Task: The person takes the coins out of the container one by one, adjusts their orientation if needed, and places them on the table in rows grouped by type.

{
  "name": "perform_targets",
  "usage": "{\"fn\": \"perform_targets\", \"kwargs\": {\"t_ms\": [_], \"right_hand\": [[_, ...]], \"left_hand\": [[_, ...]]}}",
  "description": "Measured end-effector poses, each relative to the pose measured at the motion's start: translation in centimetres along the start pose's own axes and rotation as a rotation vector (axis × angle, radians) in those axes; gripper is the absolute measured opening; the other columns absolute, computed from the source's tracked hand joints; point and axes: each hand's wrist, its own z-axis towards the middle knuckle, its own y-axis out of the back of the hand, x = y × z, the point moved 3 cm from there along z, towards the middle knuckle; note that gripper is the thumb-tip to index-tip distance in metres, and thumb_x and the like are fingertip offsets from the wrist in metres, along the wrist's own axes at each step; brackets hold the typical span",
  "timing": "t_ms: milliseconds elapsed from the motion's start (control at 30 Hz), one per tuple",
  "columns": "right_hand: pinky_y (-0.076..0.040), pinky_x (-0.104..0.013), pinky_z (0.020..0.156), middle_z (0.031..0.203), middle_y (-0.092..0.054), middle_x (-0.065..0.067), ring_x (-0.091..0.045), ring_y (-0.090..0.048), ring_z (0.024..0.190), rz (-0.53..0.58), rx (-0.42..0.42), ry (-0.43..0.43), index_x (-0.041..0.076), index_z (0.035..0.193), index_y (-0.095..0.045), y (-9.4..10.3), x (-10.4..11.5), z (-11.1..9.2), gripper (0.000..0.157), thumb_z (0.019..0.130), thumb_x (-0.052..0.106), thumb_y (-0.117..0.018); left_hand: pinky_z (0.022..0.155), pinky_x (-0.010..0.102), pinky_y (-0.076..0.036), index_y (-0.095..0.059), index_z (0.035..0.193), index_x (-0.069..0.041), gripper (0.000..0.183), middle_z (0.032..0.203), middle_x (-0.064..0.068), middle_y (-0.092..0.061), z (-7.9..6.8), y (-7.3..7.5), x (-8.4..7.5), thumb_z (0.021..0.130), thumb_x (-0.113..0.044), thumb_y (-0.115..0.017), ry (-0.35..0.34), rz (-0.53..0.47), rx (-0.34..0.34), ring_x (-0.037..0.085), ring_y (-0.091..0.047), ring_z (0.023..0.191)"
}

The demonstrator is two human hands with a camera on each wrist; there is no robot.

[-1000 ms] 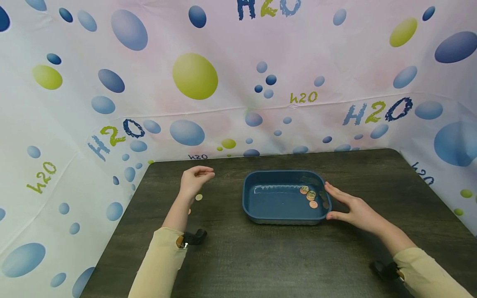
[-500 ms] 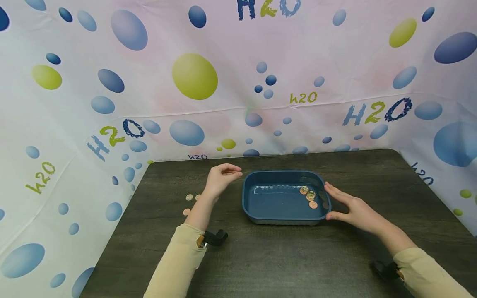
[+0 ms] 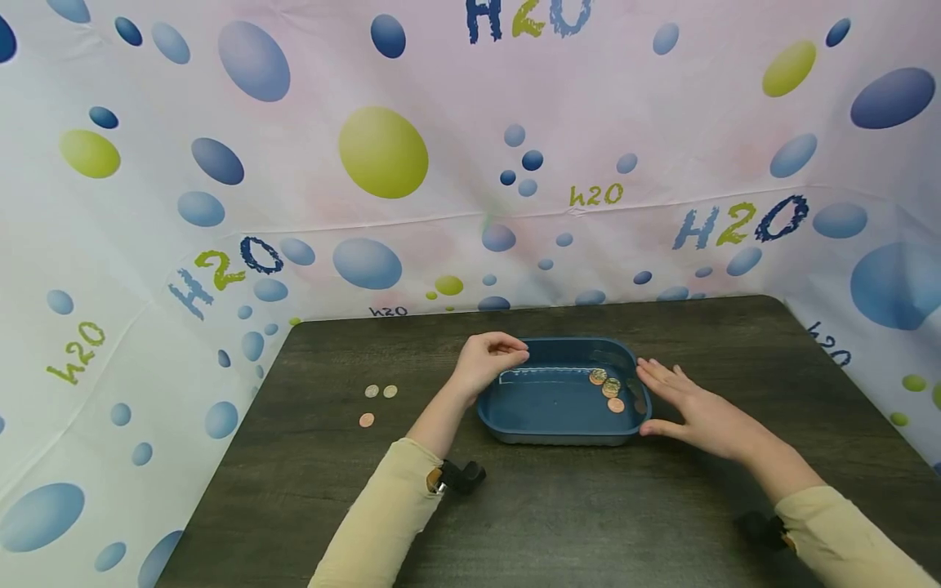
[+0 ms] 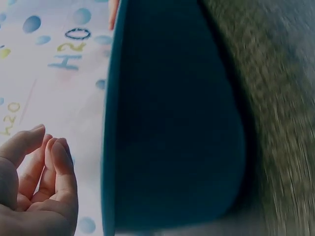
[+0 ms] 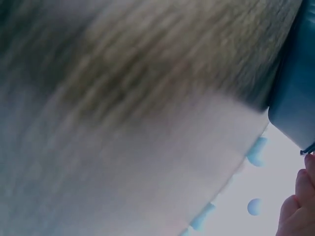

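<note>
Coins [image 3: 615,405] lie in the tray [image 3: 559,438] right of the curled left hand [image 3: 487,361], whose hold I cannot tell, and the straight-fingered right hand [image 3: 698,415], pushing its side, could jolt it leftward

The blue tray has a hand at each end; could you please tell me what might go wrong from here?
The left hand is at the left rim of the blue tray and might knock it. The right hand is at the opposite end; a push there could shift the tray and the coins inside.
</note>
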Motion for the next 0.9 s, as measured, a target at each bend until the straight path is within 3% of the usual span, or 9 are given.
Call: {"fn": "perform_targets", "kwargs": {"t_ms": [133,233,400,633,767,900], "right_hand": [[-0.016,-0.059,0.109,0.158,-0.012,-0.011,-0.034,-0.008,0.144,-0.075,0.003,0.02,0.009,0.152,-0.023,0.2,0.1,0.0,0.094,0.083,0.06,-0.061],[-0.018,-0.059,0.108,0.158,-0.012,-0.012,-0.035,-0.01,0.143,-0.081,0.014,0.016,0.009,0.152,-0.023,0.3,0.1,0.0,0.094,0.083,0.06,-0.061],[-0.02,-0.065,0.104,0.159,-0.011,-0.011,-0.043,-0.012,0.141,-0.056,0.028,-0.014,0.012,0.153,-0.021,0.1,0.0,0.0,0.094,0.083,0.06,-0.061],[-0.023,-0.067,0.102,0.158,-0.012,-0.012,-0.049,-0.016,0.138,-0.057,0.018,-0.015,0.013,0.153,-0.022,-0.1,0.0,0.0,0.092,0.084,0.061,-0.059],[-0.023,-0.067,0.101,0.158,-0.013,-0.013,-0.049,-0.016,0.137,-0.044,0.018,-0.018,0.013,0.153,-0.021,0.1,0.0,0.0,0.092,0.084,0.06,-0.06],[-0.023,-0.068,0.101,0.158,-0.013,-0.013,-0.05,-0.017,0.137,-0.041,0.014,-0.015,0.013,0.153,-0.021,0.1,0.0,-0.1,0.092,0.084,0.059,-0.06]], "left_hand": [[0.079,0.041,-0.053,-0.07,0.105,0.001,0.023,0.091,0.008,-0.069,0.9,-2.2,0.0,0.088,-0.015,-0.071,-0.015,0.019,0.043,0.038,-0.063,0.094],[0.082,0.049,-0.051,-0.071,0.102,0.0,0.02,0.087,0.005,-0.069,1.7,-3.8,-0.2,0.088,-0.014,-0.071,-0.01,0.027,0.068,0.035,-0.064,0.092],[0.081,0.049,-0.052,-0.073,0.096,-0.004,0.013,0.083,0.002,-0.069,3.2,-6.3,-0.4,0.087,-0.013,-0.071,-0.008,0.04,0.088,0.033,-0.065,0.088],[0.073,0.039,-0.054,-0.074,0.091,-0.006,0.008,0.077,-0.001,-0.067,4.7,-8.9,-0.1,0.085,-0.012,-0.073,0.003,0.104,0.071,0.014,-0.063,0.072],[0.064,0.028,-0.051,-0.074,0.089,-0.009,0.006,0.075,-0.003,-0.066,5.3,-10.2,0.4,0.084,-0.013,-0.075,0.032,0.128,0.054,0.017,-0.064,0.074],[0.062,0.024,-0.049,-0.074,0.088,-0.01,0.006,0.074,-0.004,-0.066,5.7,-11.1,1.0,0.084,-0.015,-0.075,0.07,0.143,0.028,0.019,-0.064,0.076]]}}
